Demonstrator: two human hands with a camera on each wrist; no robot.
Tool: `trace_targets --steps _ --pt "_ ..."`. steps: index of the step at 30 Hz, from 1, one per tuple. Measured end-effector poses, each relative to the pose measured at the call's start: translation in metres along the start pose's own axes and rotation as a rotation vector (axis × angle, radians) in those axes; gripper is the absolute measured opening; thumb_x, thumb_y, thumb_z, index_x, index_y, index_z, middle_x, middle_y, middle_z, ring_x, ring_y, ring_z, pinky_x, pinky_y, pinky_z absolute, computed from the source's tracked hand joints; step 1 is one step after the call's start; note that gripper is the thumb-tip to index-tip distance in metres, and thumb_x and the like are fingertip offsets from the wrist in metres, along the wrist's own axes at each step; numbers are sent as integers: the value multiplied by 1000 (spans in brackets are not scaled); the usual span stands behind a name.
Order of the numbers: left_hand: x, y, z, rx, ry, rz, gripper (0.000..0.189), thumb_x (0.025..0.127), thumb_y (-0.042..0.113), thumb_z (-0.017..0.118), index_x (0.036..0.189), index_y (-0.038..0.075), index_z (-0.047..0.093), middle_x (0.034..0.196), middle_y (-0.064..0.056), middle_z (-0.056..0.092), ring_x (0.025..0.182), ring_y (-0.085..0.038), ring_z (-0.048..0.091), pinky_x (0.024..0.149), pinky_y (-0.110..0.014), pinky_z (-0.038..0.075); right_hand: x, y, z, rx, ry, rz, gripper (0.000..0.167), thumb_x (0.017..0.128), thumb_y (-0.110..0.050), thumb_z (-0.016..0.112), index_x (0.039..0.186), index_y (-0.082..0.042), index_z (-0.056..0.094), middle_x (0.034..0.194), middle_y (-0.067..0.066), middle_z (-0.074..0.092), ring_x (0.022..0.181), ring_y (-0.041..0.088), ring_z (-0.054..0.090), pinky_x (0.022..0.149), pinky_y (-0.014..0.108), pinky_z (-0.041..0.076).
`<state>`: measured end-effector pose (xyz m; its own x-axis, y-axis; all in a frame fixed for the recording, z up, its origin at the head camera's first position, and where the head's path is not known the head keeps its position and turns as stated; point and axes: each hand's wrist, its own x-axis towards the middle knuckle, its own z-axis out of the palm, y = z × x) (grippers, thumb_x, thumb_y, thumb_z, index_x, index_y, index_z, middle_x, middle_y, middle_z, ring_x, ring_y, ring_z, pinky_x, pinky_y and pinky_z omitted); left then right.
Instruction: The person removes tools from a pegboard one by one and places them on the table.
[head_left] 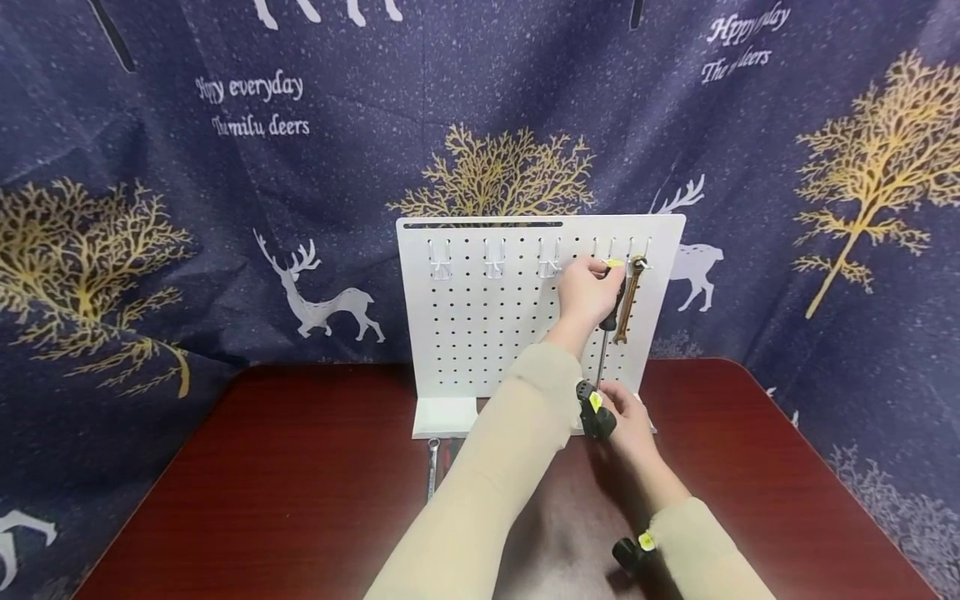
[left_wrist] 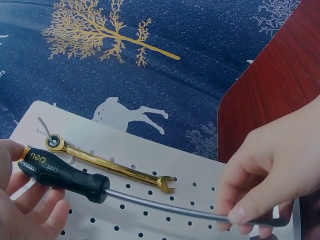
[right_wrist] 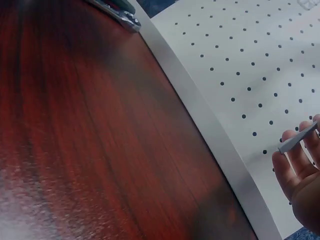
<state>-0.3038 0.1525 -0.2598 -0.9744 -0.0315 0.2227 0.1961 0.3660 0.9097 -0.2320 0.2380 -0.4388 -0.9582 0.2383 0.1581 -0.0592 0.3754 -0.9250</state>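
Note:
A screwdriver [left_wrist: 70, 175] with a black handle and long steel shaft is held in front of the white pegboard [head_left: 487, 333]. My left hand [head_left: 588, 292] grips the butt end of its handle, high on the board near the right-hand hooks. Lower down, my right hand [left_wrist: 272, 167] pinches the shaft close to the flat tip, thumb on top and fingers beneath. In the right wrist view the tip [right_wrist: 295, 142] crosses the fingers. A gold combination wrench [left_wrist: 112, 165] hangs by its ring end from a hook just right of the handle.
Pairs of wire hooks [head_left: 495, 262] line the upper board. At the board's left foot [head_left: 442, 417], a silver wrench [head_left: 432, 467] lies on the red-brown table [head_left: 300, 483], with another tool beside it partly hidden by my left sleeve. A patterned dark blue cloth [head_left: 337, 192] hangs behind.

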Motion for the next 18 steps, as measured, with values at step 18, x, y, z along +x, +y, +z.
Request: trace_targets --steps 18 --pt "-3 4 -6 -35 -9 -5 21 87 31 67 99 14 65 93 1 69 82 -11 61 66 -18 51 -15 -9 -13 14 37 -80 27 97 -11 50 116 7 57 106 26 64 76 -8 54 65 13 51"
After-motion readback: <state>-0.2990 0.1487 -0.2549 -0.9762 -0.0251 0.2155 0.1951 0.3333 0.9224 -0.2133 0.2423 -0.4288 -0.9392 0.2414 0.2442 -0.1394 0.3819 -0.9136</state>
